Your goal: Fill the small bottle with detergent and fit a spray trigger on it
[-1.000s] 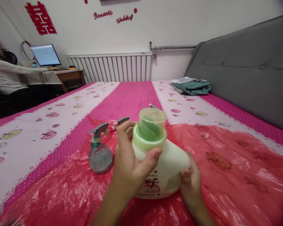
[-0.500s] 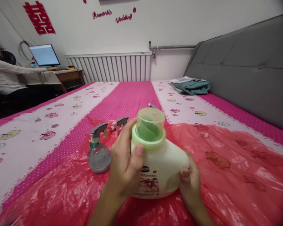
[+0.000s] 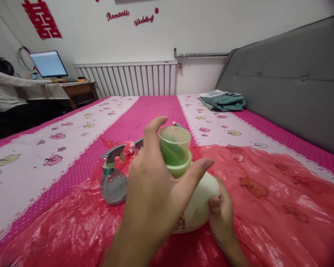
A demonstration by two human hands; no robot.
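A cream-white detergent bottle (image 3: 202,200) stands upright on the red plastic sheet (image 3: 80,211) in front of me. On its neck sits a green cap with a clear cup-shaped top (image 3: 174,146). My right hand (image 3: 222,213) grips the bottle's right side, thumb on the front. In front of the cap is my left hand (image 3: 158,185), its thumb stretched out to the right and fingers raised to the left. Whether it touches the cap I cannot tell. To the left stands a clear spray bottle (image 3: 114,187) with a grey trigger head. Another grey-and-pink trigger sprayer (image 3: 136,145) is partly hidden behind my left hand.
Just behind the cap, the pink tip of a grey object (image 3: 177,124) shows. Folded clothes (image 3: 225,101) lie on the bed's far right, by the grey headboard (image 3: 281,70). At the left, a person (image 3: 8,91) sits at a desk with a monitor (image 3: 48,63). A radiator (image 3: 128,79) lines the wall.
My left hand has let go of the bottle's neck and spread, its thumb swinging right across the bottle's front. The right hand keeps its hold. The view has shifted slightly.
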